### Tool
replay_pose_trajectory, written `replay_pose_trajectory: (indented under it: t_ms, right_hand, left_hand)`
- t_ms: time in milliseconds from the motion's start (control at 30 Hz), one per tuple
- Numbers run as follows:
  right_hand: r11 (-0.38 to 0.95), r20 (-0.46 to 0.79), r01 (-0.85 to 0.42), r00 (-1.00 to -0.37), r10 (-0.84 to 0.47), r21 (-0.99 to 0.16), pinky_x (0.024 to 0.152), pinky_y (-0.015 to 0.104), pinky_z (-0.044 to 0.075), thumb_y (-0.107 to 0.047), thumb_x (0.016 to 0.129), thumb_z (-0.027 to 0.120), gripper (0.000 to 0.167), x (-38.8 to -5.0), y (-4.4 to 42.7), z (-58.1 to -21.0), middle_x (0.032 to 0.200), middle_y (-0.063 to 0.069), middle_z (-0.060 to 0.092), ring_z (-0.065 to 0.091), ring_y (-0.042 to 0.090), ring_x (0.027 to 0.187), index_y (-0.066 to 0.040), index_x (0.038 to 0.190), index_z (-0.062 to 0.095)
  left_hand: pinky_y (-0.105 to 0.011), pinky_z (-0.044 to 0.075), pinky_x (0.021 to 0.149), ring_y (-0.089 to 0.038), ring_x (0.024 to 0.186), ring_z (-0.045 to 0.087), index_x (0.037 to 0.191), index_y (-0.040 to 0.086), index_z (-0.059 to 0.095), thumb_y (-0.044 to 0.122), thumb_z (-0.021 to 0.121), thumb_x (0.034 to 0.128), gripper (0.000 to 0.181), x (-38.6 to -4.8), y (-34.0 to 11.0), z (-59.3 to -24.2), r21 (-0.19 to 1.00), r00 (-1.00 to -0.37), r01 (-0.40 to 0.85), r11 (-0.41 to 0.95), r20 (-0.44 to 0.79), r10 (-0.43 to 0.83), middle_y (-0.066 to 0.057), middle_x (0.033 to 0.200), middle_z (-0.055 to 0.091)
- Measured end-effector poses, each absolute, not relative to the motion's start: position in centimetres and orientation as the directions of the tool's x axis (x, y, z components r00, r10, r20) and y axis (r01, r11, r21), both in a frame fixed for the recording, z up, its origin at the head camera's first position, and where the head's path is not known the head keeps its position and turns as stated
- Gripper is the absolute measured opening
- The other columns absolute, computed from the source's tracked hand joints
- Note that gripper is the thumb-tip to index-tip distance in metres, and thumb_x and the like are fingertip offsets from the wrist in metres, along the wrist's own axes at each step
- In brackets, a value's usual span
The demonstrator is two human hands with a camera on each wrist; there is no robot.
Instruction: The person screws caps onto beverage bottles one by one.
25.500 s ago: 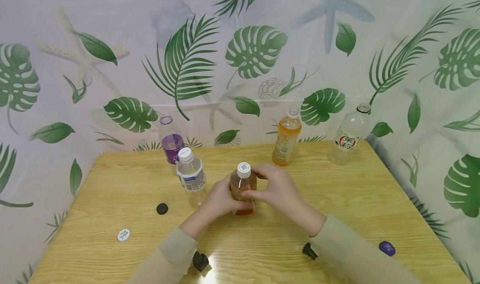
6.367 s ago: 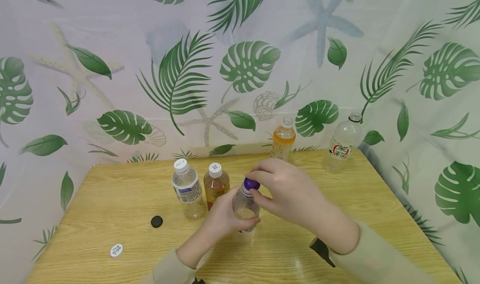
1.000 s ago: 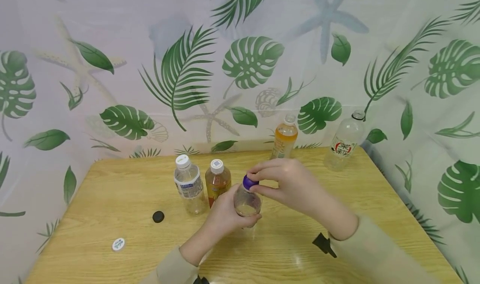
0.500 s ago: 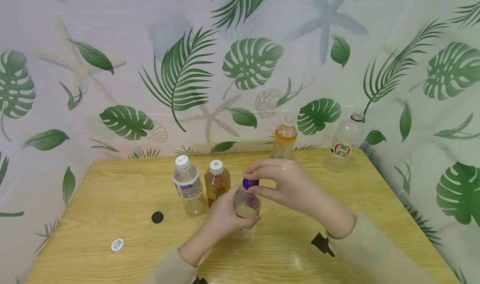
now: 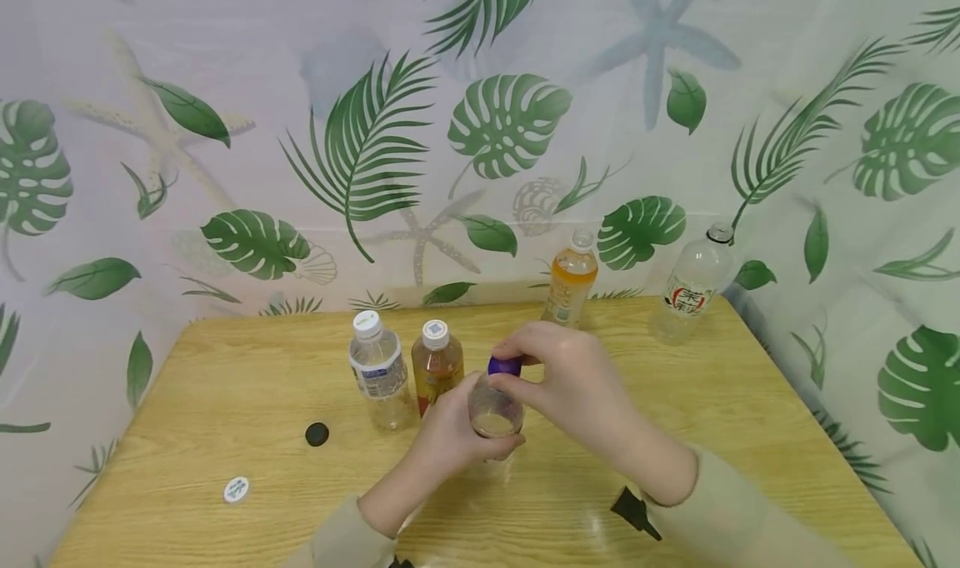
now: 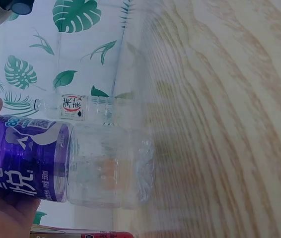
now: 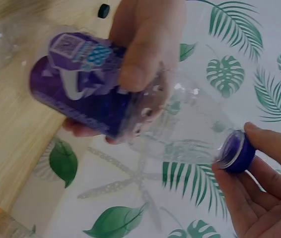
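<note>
The left hand (image 5: 453,430) grips a purple-labelled bottle (image 5: 495,410) near mid-table; the right hand (image 5: 570,381) pinches its purple cap (image 5: 505,367). Just beyond the left hand stand an amber bottle (image 5: 437,371) and a clear bottle (image 5: 380,375), farther back an orange bottle (image 5: 571,283).

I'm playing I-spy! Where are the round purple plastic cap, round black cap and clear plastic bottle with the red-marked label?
Round purple plastic cap (image 7: 243,157): right wrist view, its side.
Round black cap (image 5: 317,434): head view, its upper face.
Clear plastic bottle (image 5: 687,296): head view, its red-marked label.
</note>
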State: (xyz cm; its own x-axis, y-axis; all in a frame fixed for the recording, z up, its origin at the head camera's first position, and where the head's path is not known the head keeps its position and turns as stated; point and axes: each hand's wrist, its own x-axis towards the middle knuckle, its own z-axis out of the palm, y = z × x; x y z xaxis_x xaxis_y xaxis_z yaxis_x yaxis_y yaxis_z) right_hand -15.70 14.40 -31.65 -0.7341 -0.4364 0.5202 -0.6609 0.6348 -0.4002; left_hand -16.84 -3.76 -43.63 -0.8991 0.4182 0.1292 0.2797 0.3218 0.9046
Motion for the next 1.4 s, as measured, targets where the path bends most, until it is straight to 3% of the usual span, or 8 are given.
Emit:
replay_pose_trajectory:
  t_ms: [133, 267, 533, 767, 1133, 1400]
  right_hand:
    - [0.622, 0.489, -0.634, -0.765, -0.419, -0.460, 0.082, 0.035, 0.066, -0.012, 0.081, 0.093, 0.029, -15.9, 15.0, -32.1, 0.101, 0.004, 0.080, 0.078, 0.019, 0.090, -0.007, 0.105, 0.079]
    - [0.621, 0.471, -0.616, -0.782, -0.408, -0.485, 0.088, 0.039, 0.065, -0.017, 0.078, 0.096, 0.042, -15.9, 15.7, -32.7, 0.109, 0.008, 0.080, 0.078, 0.026, 0.098, -0.005, 0.114, 0.078]
    - [0.639, 0.357, -0.559, -0.829, -0.430, -0.528, 0.093, 0.042, 0.064, -0.024, 0.076, 0.098, 0.060, -15.4, 16.6, -34.4, 0.122, 0.010, 0.079, 0.077, 0.029, 0.107, -0.005, 0.127, 0.074]
    - [0.644, 0.309, -0.527, -0.849, -0.428, -0.555, 0.095, 0.041, 0.064, -0.024, 0.073, 0.099, 0.061, -15.1, 16.8, -36.7, 0.120, 0.009, 0.078, 0.076, 0.027, 0.108, -0.004, 0.124, 0.074]
    - [0.634, 0.261, -0.463, -0.883, -0.390, -0.619, 0.095, 0.040, 0.064, -0.026, 0.074, 0.099, 0.062, -15.3, 16.6, -38.4, 0.120, 0.007, 0.078, 0.076, 0.026, 0.108, -0.006, 0.126, 0.073]
    - [0.619, 0.301, -0.504, -0.862, -0.408, -0.603, 0.091, 0.040, 0.065, -0.023, 0.074, 0.098, 0.060, -15.3, 16.5, -38.6, 0.118, 0.009, 0.079, 0.077, 0.025, 0.104, -0.005, 0.125, 0.073]
  left_hand:
    - [-0.038, 0.063, 0.089, -0.029, 0.113, 0.074, 0.145, 0.010, 0.057, 0.022, 0.092, 0.0835, 0.071, -16.7, -3.6, -43.6, 0.892, -0.906, 0.287, 0.350, 0.134, 0.402, -0.010, 0.132, 0.074]
    - [-0.043, 0.064, 0.088, -0.029, 0.110, 0.075, 0.142, 0.009, 0.059, 0.021, 0.094, 0.0811, 0.071, -16.7, -3.6, -43.6, 0.889, -0.909, 0.290, 0.354, 0.140, 0.393, -0.009, 0.126, 0.076]
    - [-0.033, 0.062, 0.088, -0.024, 0.108, 0.076, 0.139, 0.012, 0.062, 0.021, 0.094, 0.0806, 0.067, -16.8, -3.5, -43.7, 0.881, -0.910, 0.305, 0.362, 0.158, 0.383, -0.004, 0.120, 0.078]
    - [-0.050, 0.062, 0.095, -0.029, 0.111, 0.075, 0.140, 0.007, 0.061, 0.018, 0.093, 0.0780, 0.070, -16.8, -3.6, -43.9, 0.885, -0.916, 0.299, 0.357, 0.162, 0.367, -0.012, 0.121, 0.078]
    - [-0.053, 0.061, 0.099, -0.033, 0.114, 0.074, 0.142, 0.005, 0.059, 0.013, 0.092, 0.0763, 0.075, -16.8, -3.5, -43.9, 0.885, -0.915, 0.299, 0.358, 0.159, 0.372, -0.015, 0.124, 0.076]
    - [-0.046, 0.060, 0.101, -0.030, 0.118, 0.073, 0.146, 0.008, 0.054, 0.017, 0.089, 0.0827, 0.073, -17.0, -4.4, -43.4, 0.893, -0.877, 0.307, 0.329, 0.132, 0.462, -0.012, 0.129, 0.073]
